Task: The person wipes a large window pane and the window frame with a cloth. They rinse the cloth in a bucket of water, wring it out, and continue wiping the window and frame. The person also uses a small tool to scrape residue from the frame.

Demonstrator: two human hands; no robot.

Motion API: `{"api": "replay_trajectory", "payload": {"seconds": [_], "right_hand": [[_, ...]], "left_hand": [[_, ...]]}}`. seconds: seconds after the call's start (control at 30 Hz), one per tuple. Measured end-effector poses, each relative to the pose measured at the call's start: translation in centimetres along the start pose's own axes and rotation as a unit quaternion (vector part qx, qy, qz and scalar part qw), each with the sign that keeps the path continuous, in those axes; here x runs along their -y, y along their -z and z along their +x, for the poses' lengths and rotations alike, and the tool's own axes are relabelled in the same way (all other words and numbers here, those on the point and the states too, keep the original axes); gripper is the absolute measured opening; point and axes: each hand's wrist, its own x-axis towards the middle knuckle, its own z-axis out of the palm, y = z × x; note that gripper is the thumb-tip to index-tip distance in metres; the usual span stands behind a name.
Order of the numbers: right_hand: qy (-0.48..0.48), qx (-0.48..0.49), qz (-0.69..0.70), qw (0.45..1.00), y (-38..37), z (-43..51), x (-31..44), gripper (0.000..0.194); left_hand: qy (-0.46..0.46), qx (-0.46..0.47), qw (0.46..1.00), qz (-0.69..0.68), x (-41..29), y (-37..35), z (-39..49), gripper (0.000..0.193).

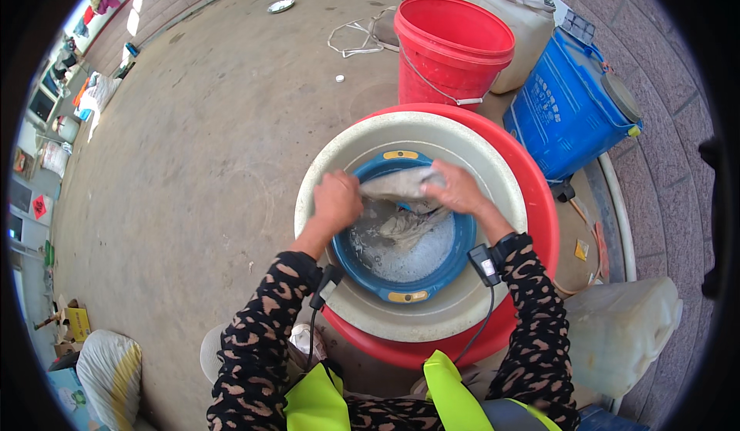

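Between my two hands a wet, pale grey cloth (396,184) is stretched over a blue plastic basin (370,283). My left hand (337,201) grips one end in a fist near the basin's left rim. At the far right rim, my right hand (457,188) holds the other end. The lower part of the cloth hangs into murky grey water (419,252) with white suds. A small bright blue patch shows among the folds. The blue basin sits inside a larger off-white basin (497,199), which rests in a wide red basin (540,199).
Behind the basins stand a red bucket (445,66) with a wire handle and a whitish plastic jerrycan (520,20). A blue backpack sprayer tank (569,107) leans at the right. Nearer, another translucent jerrycan (621,332) lies by the wall. Concrete floor (191,159) extends left.
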Motion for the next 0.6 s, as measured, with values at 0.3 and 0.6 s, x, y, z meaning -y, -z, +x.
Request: {"api": "replay_trajectory", "payload": {"seconds": [0.3,0.6], "right_hand": [[-0.079,0.362,-0.284,0.885,-9.9,-4.9,-2.6,0.044],[0.029,0.082,0.061,0.994,5.5,-0.9,7.4,0.016]], "left_hand": [[-0.226,0.16,0.929,0.246,-1.3,-9.2,-6.2,0.022],[-0.171,0.071,0.979,-0.084,-2.3,10.6,0.4,0.019]]}}
